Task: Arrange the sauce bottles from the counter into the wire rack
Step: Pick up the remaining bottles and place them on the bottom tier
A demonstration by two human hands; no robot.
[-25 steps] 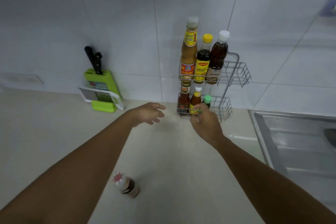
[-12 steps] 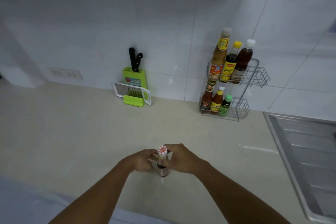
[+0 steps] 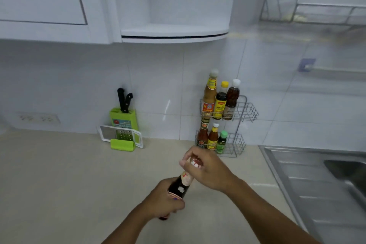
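A dark sauce bottle (image 3: 181, 186) with a red-and-white cap is lifted off the beige counter and tilted toward the wall. My left hand (image 3: 164, 201) grips its lower body. My right hand (image 3: 206, 170) wraps its neck and cap. The two-tier wire rack (image 3: 244, 111) stands against the tiled wall behind. Its upper tier holds three tall bottles (image 3: 218, 103); its lower tier holds three small bottles (image 3: 212, 138), the rightmost with a green cap. The right side of both tiers is free.
A green knife block (image 3: 122, 120) with a grater (image 3: 120, 135) leaning on it stands at the wall to the left. A steel sink (image 3: 316, 180) lies to the right. White cabinets hang overhead.
Both hands left the rack, closed on the bottle standing on the counter, then lifted and tilted it toward the rack. The view has tipped upward.
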